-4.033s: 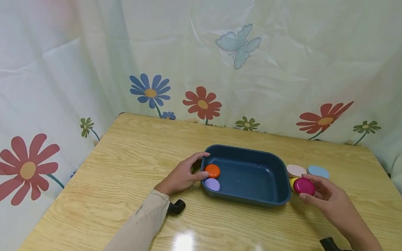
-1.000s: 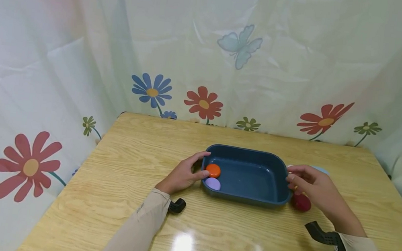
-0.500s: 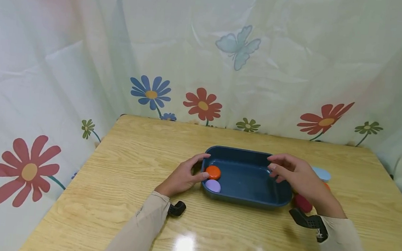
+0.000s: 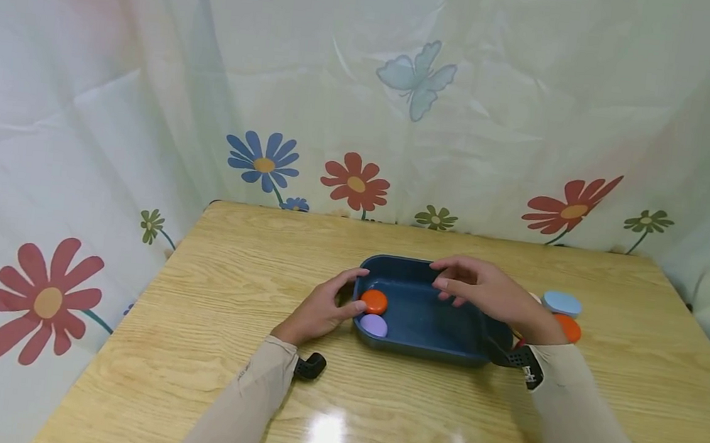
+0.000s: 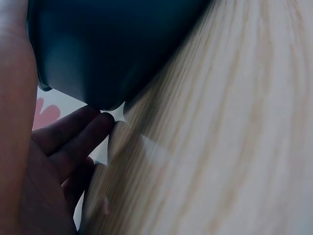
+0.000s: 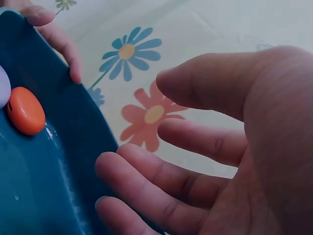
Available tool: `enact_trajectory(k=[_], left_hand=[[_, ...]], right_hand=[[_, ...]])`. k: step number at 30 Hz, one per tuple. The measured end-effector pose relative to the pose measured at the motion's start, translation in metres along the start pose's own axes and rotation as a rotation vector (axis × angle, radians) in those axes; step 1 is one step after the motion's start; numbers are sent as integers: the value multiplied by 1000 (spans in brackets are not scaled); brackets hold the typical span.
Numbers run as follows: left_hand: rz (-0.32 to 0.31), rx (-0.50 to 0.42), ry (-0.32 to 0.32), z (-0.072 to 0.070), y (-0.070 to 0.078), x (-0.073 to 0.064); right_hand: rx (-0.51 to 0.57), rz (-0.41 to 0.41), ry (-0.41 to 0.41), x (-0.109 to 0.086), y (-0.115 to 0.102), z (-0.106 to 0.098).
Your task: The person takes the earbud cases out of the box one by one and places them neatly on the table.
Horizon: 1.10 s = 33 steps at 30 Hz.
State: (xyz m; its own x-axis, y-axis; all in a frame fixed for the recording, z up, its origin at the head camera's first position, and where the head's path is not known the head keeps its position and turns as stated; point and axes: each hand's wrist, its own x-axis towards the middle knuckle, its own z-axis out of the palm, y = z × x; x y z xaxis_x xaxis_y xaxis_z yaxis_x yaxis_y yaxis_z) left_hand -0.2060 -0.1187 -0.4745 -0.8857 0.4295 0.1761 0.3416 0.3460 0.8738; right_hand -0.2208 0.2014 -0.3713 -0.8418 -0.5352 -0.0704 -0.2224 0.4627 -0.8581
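Note:
A dark blue rectangular tray [image 4: 422,324] lies on the wooden table. Its left end is held by my left hand [image 4: 319,311], thumb over the rim and fingers along the outer wall. Inside the tray, at that end, an orange rounded piece [image 4: 375,302] sits beside a lilac one [image 4: 374,325]. My right hand [image 4: 483,289] hovers above the right half of the tray, fingers bent loosely and apart. The right wrist view shows nothing between the right hand's thumb [image 6: 205,81] and its fingers. Part of the tray's right end is hidden by the right hand and wrist strap.
Right of the tray lie a light blue oval piece [image 4: 562,303] and an orange-red piece [image 4: 568,328]. Other pieces there are mostly hidden behind the right wrist. A flower-printed curtain [image 4: 479,133] hangs behind the table [image 4: 263,241].
The magenta piece held earlier was set down right of the tray. Since then my right hand has moved left over the tray, holding nothing visible. My left hand has stayed put.

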Motion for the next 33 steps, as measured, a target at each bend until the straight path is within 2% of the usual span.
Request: enact_trajectory(k=[10, 16, 21, 26, 27, 31, 33], left_hand=[[-15, 14, 10, -4, 1, -1], [-33, 19, 10, -3, 2, -1], [-36, 2, -1, 0, 1, -2], [-30, -8, -8, 1, 1, -2], [-31, -9, -17, 0, 2, -1], [-37, -14, -43, -6, 28, -7], [-33, -16, -46, -6, 27, -6]], right_hand=[[-41, -39, -115, 31, 0, 8], [-25, -61, -171, 44, 1, 11], [-31, -62, -208, 53, 4, 18], [-85, -33, -284, 64, 7, 26], [-92, -26, -299, 66, 7, 27], [-109, -2, -333, 73, 9, 30], [-114, 1, -338, 76, 9, 32]])
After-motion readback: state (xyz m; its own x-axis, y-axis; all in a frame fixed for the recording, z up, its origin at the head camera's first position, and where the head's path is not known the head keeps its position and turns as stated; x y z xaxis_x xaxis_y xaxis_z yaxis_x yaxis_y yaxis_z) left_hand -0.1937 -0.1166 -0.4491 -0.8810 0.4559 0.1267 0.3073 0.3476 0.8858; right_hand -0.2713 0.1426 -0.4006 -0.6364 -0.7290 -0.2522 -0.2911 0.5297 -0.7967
